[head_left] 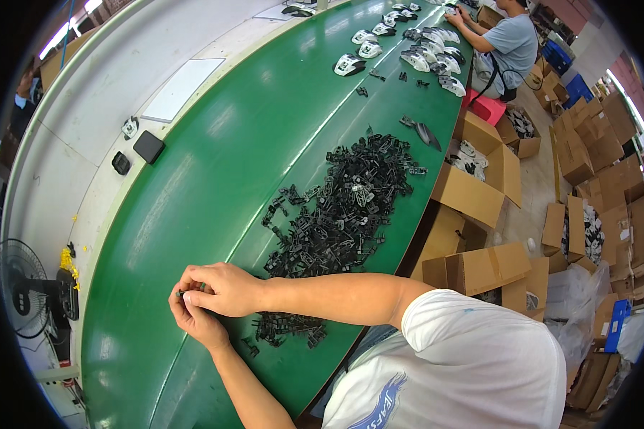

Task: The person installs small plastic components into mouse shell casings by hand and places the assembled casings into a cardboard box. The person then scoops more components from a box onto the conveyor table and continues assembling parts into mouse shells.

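Note:
My two hands meet above the green bench, pinching a small dark plastic part [181, 293] at their fingertips; most of it is hidden by the fingers. My right hand [229, 288] reaches in from the right, its fingers curled over the part. Below it, my left hand [199, 325] has its fingers closed on the same piece. Beside my right forearm spreads a large heap of small black plastic clips [329, 236]. A smaller group of the same clips [286, 329] lies under that forearm, close to my left wrist.
White-and-black shell pieces [429, 53] stand in rows at the bench's far end, where a co-worker [508, 43] sits handling one. Open cardboard boxes [479, 193] line the right edge. A fan [23, 289] stands at the left, and a black square box [149, 146] sits on the ledge.

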`<state>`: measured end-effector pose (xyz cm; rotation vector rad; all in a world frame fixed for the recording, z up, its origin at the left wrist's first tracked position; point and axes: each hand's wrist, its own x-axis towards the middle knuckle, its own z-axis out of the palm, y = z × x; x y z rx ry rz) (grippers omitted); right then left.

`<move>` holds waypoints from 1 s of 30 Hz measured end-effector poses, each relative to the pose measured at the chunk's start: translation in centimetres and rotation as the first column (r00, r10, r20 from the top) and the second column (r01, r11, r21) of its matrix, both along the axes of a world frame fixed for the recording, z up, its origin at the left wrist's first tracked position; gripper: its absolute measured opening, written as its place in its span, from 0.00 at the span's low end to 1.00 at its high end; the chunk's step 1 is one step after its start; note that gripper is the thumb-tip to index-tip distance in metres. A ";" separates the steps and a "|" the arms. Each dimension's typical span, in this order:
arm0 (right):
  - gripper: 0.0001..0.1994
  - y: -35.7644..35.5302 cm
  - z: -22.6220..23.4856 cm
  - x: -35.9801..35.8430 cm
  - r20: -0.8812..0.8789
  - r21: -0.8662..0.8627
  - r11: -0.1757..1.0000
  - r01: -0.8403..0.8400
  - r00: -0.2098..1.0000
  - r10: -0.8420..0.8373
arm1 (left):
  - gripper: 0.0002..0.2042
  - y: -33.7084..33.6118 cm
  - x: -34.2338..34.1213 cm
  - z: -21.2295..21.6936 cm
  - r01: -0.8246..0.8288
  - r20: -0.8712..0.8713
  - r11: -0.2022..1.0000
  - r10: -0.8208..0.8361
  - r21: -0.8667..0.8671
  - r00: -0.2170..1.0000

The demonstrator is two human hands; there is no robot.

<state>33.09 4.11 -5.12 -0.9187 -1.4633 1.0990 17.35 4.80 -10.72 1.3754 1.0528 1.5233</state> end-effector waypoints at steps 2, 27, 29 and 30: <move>0.13 0.0 0.0 0.0 -0.003 0.000 1.000 -0.001 1.000 0.001 | 0.12 0.0 0.0 0.1 0.005 0.000 1.000 -0.005 0.000 1.000; 0.13 -0.1 0.2 0.2 0.017 -0.035 0.999 -0.007 1.000 0.007 | 0.13 0.0 0.1 0.0 0.014 0.027 1.000 -0.014 -0.002 1.000; 0.13 -0.1 0.2 0.0 0.016 -0.026 1.000 -0.008 1.000 0.008 | 0.13 -0.1 -0.1 0.0 0.015 0.031 1.000 -0.014 -0.006 0.999; 0.13 -0.1 0.2 -0.1 0.017 -0.017 1.000 -0.006 1.000 0.006 | 0.13 -0.1 -0.3 0.0 0.018 0.037 1.000 -0.017 -0.009 0.999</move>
